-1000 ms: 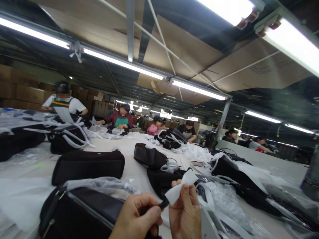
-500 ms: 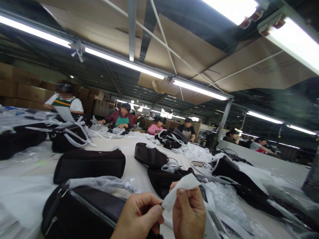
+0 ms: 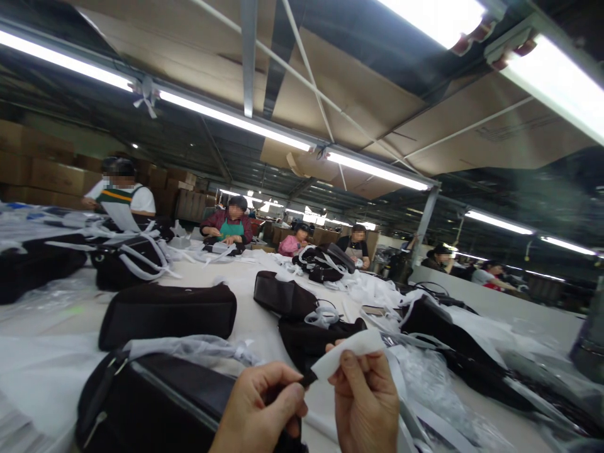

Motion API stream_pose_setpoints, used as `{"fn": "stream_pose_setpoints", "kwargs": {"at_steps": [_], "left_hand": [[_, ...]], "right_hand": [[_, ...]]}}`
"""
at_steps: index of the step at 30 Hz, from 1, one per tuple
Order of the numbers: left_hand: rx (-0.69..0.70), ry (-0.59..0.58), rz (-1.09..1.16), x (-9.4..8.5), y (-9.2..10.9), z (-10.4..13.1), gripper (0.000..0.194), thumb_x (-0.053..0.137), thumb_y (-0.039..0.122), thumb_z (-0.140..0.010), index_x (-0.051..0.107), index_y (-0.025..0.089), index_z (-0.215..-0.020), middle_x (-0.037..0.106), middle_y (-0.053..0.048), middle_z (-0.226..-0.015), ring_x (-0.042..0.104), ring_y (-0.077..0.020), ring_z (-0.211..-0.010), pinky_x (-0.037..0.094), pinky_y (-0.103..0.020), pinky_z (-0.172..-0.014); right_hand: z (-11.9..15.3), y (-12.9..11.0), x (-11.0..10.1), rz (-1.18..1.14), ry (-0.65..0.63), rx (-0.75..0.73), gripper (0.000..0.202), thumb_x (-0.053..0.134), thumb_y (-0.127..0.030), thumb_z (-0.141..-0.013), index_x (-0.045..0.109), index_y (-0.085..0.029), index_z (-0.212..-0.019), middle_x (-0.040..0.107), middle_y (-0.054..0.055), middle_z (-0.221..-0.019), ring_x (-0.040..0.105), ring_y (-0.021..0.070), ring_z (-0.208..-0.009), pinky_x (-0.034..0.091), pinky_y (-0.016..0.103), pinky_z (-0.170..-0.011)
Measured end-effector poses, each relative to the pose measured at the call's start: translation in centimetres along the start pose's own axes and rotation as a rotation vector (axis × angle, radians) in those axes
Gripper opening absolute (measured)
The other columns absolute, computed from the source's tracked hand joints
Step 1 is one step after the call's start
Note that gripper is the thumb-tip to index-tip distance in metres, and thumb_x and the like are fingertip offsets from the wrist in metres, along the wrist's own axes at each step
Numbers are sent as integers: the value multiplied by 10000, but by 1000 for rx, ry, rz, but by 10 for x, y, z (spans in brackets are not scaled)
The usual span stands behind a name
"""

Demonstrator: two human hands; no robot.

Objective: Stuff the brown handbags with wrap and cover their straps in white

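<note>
My right hand (image 3: pixel 365 399) pinches a white strip of thin wrapping material (image 3: pixel 352 351) between thumb and fingers, and the strip slants down to the left. My left hand (image 3: pixel 264 409) is closed on a small dark strip (image 3: pixel 309 377), whose tip sticks out towards the white strip's lower end. Whether the two strips touch is hard to tell. Below and left of my hands, a black bag (image 3: pixel 165 393) lies on the table, partly hidden by my left hand. Translucent wrapped handles (image 3: pixel 189 346) rest along its top.
More black bags (image 3: pixel 167 318) lie across the white table (image 3: pixel 198 272), some with white-wrapped straps. Crumpled clear plastic (image 3: pixel 427 384) is at the right. Several people (image 3: pixel 231 223) work along the far side. Lamps (image 3: pixel 236 119) hang overhead, and cartons (image 3: pixel 56 173) are stacked at the back left.
My right hand has shifted slightly right and down with the white strip. More of the dark strip now shows between my hands. Co-workers' hands have moved a little.
</note>
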State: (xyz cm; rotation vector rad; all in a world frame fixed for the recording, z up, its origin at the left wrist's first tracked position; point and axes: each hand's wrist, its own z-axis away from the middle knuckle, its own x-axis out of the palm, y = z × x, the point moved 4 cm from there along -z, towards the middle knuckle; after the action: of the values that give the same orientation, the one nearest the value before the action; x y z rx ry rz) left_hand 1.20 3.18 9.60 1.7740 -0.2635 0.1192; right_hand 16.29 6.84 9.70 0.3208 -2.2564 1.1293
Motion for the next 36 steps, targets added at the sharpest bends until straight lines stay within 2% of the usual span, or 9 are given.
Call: {"fn": "stream_pose_setpoints", "kwargs": {"at_steps": [6, 11, 16, 21, 24, 30, 36], "left_hand": [[0, -15, -9, 1, -1, 0, 333, 774, 447, -685, 694, 124, -693, 630, -11, -580, 513, -96, -469, 366, -205, -496], [-10, -23, -10, 2, 1, 1, 314, 751, 424, -688, 682, 118, -674, 619, -11, -573, 501, -95, -472, 350, -205, -497], [-18, -25, -27, 2, 3, 2, 290, 730, 400, -689, 690, 113, -679, 616, -13, -573, 492, -93, -468, 337, -209, -499], [-7, -2, -47, 3, 5, 2, 269, 697, 384, -696, 670, 117, -674, 600, -6, -566, 480, -90, -464, 338, -207, -497], [-5, 22, -84, 3, 4, 2, 248, 685, 370, -712, 648, 128, -673, 591, -1, -563, 479, -93, -466, 336, -208, -492], [19, 31, -171, 3, 0, 1, 220, 646, 346, -735, 634, 140, -659, 588, -3, -558, 468, -97, -465, 327, -210, -484], [62, 90, -271, -1, 1, 1, 241, 639, 368, -744, 665, 146, -654, 552, 7, -531, 470, -114, -497, 324, -216, -505]], "right_hand": [[-5, 2, -2, 15, 20, 63, 337, 895, -348, -649, 667, -199, -848, 709, -31, -681, 668, 129, -599, 525, 199, -530], [-5, 2, -5, 29, 50, 52, 348, 910, -321, -616, 671, -186, -831, 699, -27, -655, 630, 119, -551, 500, 197, -496], [-4, -1, -4, 57, 74, 20, 389, 920, -320, -592, 667, -197, -861, 719, -22, -667, 679, 152, -604, 514, 203, -513], [0, -4, -1, 84, 45, -24, 369, 924, -304, -583, 663, -199, -823, 653, -64, -576, 587, 102, -498, 499, 189, -493], [0, -5, -1, 87, 47, -34, 352, 917, -305, -591, 664, -192, -808, 659, -57, -604, 559, 92, -498, 479, 184, -473], [-3, -3, -3, 108, 33, -37, 309, 867, -358, -679, 657, -193, -834, 696, -23, -669, 610, 122, -561, 474, 211, -496], [-6, -1, -16, 330, 20, -196, 317, 854, -346, -711, 632, -195, -879, 661, -55, -614, 568, 106, -498, 476, 220, -520]]}}
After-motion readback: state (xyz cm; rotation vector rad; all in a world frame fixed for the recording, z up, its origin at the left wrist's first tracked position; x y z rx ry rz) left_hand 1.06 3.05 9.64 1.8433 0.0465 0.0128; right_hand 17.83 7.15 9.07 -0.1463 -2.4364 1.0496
